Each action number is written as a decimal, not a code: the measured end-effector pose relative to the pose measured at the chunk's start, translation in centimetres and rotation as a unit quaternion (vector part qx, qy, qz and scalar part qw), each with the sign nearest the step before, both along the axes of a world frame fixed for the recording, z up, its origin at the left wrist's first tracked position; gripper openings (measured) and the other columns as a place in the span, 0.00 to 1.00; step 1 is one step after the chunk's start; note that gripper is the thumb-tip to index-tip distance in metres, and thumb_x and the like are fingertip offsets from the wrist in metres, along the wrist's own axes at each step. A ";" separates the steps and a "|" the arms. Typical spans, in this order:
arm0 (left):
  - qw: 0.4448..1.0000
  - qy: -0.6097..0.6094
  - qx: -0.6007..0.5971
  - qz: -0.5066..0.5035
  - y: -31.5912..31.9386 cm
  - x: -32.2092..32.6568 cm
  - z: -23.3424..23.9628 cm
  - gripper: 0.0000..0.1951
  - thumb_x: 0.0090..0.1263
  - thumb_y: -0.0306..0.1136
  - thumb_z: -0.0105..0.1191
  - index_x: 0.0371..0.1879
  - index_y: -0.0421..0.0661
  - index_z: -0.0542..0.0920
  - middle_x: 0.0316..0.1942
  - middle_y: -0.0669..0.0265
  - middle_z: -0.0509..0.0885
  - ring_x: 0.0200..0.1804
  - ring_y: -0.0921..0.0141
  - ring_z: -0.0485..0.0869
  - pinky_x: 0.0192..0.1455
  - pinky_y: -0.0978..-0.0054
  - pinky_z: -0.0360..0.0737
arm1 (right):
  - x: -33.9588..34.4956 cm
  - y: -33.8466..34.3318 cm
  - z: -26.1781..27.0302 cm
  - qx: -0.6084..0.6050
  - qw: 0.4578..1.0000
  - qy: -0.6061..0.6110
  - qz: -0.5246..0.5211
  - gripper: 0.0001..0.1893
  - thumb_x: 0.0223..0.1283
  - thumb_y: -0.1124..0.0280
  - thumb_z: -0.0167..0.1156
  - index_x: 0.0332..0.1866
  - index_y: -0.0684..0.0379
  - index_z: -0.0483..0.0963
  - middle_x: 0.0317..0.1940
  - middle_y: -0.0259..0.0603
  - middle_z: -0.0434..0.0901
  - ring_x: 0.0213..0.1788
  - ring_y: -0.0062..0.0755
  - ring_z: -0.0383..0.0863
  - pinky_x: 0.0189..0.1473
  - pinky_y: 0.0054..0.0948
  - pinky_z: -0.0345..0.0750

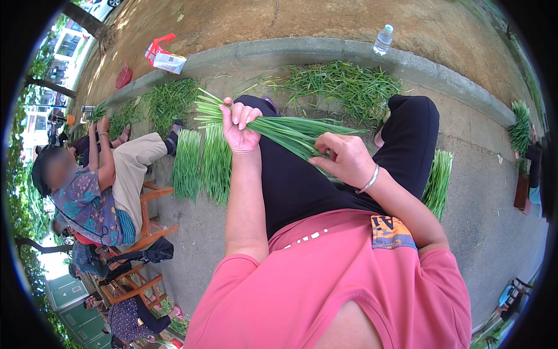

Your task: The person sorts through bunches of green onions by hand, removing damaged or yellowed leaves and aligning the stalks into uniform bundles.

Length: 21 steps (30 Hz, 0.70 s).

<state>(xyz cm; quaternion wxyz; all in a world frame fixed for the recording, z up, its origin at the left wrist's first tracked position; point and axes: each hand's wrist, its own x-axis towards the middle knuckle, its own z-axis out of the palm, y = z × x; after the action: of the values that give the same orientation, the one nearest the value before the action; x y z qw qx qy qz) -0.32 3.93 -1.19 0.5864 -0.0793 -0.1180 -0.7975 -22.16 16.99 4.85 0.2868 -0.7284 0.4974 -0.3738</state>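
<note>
My left hand (242, 124) is closed around a bunch of garlic chives (287, 131) near its pale stem ends, holding it above my lap. The pale ends stick out to the left, and the green blades fan out to the right. At the blades, my right hand (344, 157) has its thumb and curled fingers around some of the leaves; the fingertips are partly hidden. Beside my left leg, two sorted chive bundles (216, 165) lie on the pavement. Another chive bundle (438, 183) shows past my right thigh.
Loose green leaf trimmings (344, 87) lie along a concrete curb (296, 46). On the curb stand a water bottle (383, 40) and a white-and-red bag (168, 60). A seated person (87, 187) works at left, near wooden chairs (150, 209). Part of another person (534, 152) shows at far right.
</note>
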 end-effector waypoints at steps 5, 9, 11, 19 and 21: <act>1.000 -0.028 -0.003 0.001 0.1 -0.1 0.0 0.12 0.71 0.39 0.42 0.41 0.45 0.74 0.16 0.75 0.63 0.18 0.79 0.63 0.31 0.79 0.64 | 0.0 -0.6 -2.4 -0.067 0.997 -0.032 -0.018 0.07 0.49 0.75 0.62 0.34 0.63 0.74 0.21 0.39 0.77 0.21 0.25 0.76 0.26 0.22 0.73; 0.998 -0.057 0.026 -0.003 0.3 0.0 -0.1 0.11 0.71 0.40 0.42 0.41 0.46 0.73 0.18 0.73 0.66 0.21 0.78 0.66 0.34 0.78 0.66 | -0.9 -0.9 -1.4 0.202 0.967 -0.151 -0.032 0.03 0.52 0.77 0.58 0.31 0.64 0.76 0.21 0.41 0.78 0.22 0.24 0.78 0.28 0.24 0.74; 0.997 -0.072 0.036 -0.002 0.4 -0.1 0.0 0.11 0.71 0.40 0.43 0.41 0.47 0.73 0.20 0.72 0.69 0.23 0.78 0.67 0.36 0.77 0.67 | -1.6 -1.1 -1.9 0.256 0.939 -0.228 -0.009 0.04 0.57 0.77 0.55 0.33 0.66 0.75 0.21 0.34 0.77 0.23 0.14 0.74 0.27 0.17 0.73; 0.994 -0.105 0.041 0.002 0.6 -0.4 0.3 0.10 0.71 0.40 0.42 0.41 0.48 0.71 0.25 0.71 0.73 0.26 0.76 0.70 0.38 0.75 0.68 | -2.0 -1.7 -2.4 0.281 0.927 -0.248 0.006 0.05 0.57 0.76 0.55 0.33 0.67 0.75 0.20 0.32 0.76 0.21 0.13 0.73 0.25 0.17 0.72; 0.993 -0.112 0.043 0.004 0.6 -0.5 0.4 0.10 0.71 0.40 0.42 0.41 0.48 0.71 0.25 0.70 0.73 0.26 0.76 0.70 0.38 0.75 0.68 | -1.8 -1.7 -2.4 0.252 0.945 -0.209 0.001 0.05 0.55 0.76 0.56 0.32 0.66 0.75 0.20 0.34 0.76 0.20 0.15 0.73 0.24 0.19 0.71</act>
<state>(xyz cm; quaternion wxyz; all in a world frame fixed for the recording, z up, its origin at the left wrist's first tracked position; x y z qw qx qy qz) -0.81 4.55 -0.83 0.5751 0.0369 -0.1487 -0.8036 -23.92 15.32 2.41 0.5589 -0.5387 0.5034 -0.3794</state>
